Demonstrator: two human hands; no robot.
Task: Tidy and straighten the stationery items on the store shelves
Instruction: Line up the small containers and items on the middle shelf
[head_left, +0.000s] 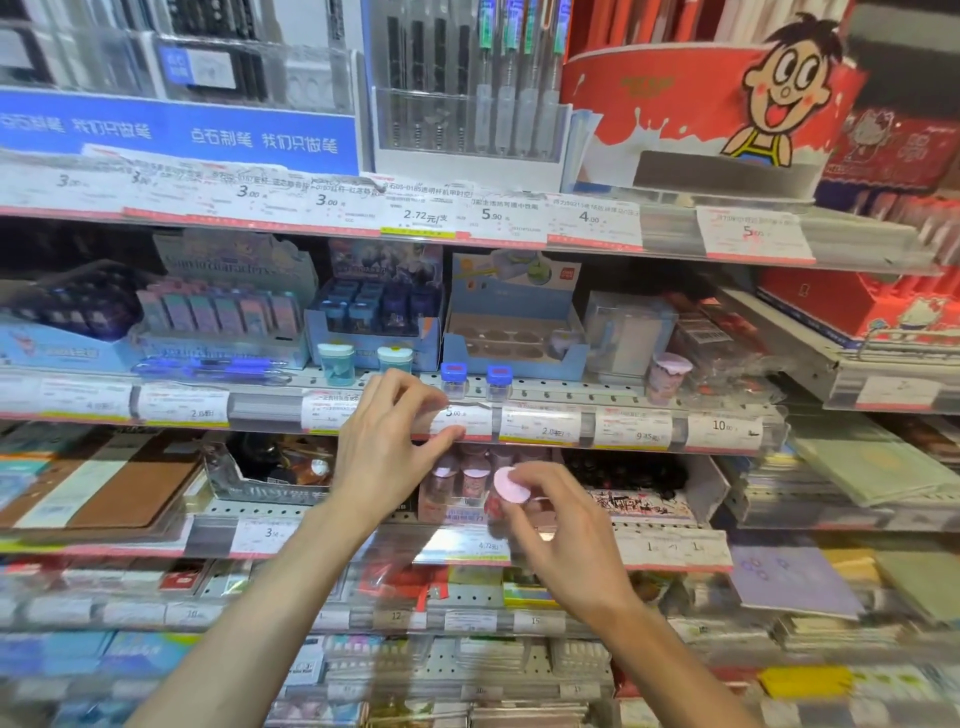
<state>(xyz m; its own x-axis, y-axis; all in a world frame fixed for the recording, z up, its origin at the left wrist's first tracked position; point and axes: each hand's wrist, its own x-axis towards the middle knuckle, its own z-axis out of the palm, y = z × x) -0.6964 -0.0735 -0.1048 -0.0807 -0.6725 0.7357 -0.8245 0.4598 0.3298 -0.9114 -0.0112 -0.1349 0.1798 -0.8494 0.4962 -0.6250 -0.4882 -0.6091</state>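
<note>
My right hand (553, 525) grips a small clear jar with a pink lid (508, 486) in front of the lower shelf, beside a display box holding more pink-lidded jars (470, 480). My left hand (387, 441) hovers at the middle shelf's price rail (550, 423), fingers curled and holding nothing. On the middle shelf stand two teal-lidded jars (336, 362), two blue-capped jars (454, 378) and a lone pink-lidded jar (670, 375).
A blue display tray with empty round holes (511, 340) sits on the middle shelf behind the blue-capped jars. Purple and blue eraser boxes (223, 312) stand at left. Pen racks (467, 88) fill the top shelf. Notebooks (872, 467) are stacked at right.
</note>
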